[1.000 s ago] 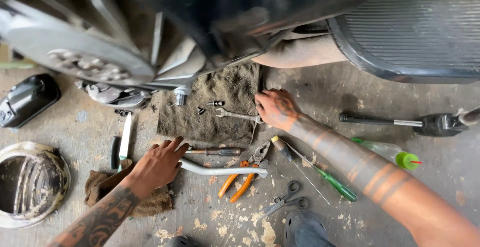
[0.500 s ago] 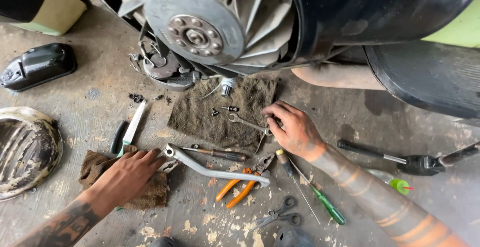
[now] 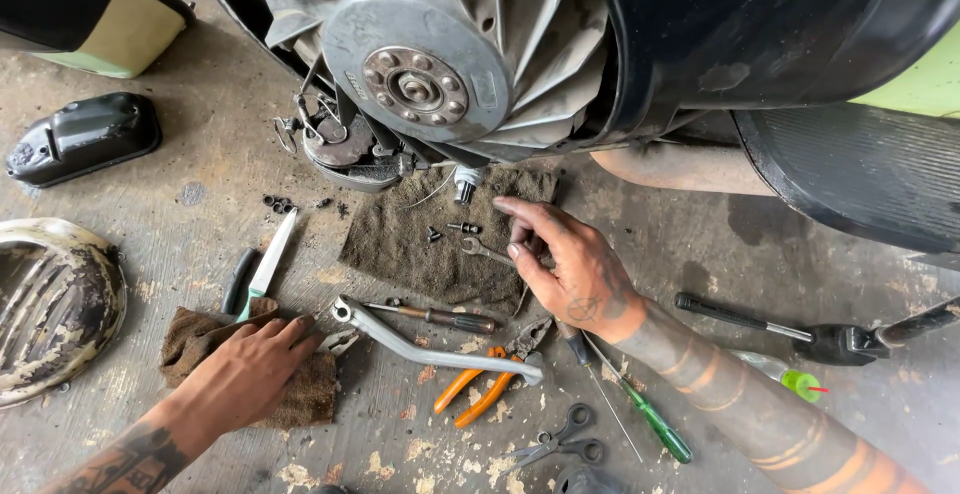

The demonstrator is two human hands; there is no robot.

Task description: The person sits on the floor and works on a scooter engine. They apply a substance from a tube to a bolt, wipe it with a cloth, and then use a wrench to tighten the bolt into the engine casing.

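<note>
My right hand (image 3: 575, 272) rests on a dark cloth (image 3: 400, 239) under a scooter's finned metal flywheel (image 3: 420, 79). Its fingers are spread, and the fingertips touch one end of a small spanner (image 3: 482, 248) that lies flat on the cloth next to a few small bolts (image 3: 462, 226). My left hand (image 3: 250, 364) lies palm down on a brown rag (image 3: 200, 339). Its fingertips are at the ringed end of a long bent metal lever (image 3: 430, 354) and grip nothing.
On the concrete floor lie a brown-handled screwdriver (image 3: 440, 316), orange pliers (image 3: 475, 389), a green screwdriver (image 3: 650, 419), scissors (image 3: 560, 444) and a white-bladed tool (image 3: 268, 264). A black cover (image 3: 85, 139) and a rusty round cover (image 3: 55, 304) sit left, with a black ratchet tool (image 3: 800, 334) right.
The view has tilted up and now shows the flywheel in full. My right hand has stayed at the spanner on the cloth. My left hand has slid back a little from the lever onto the rag.
</note>
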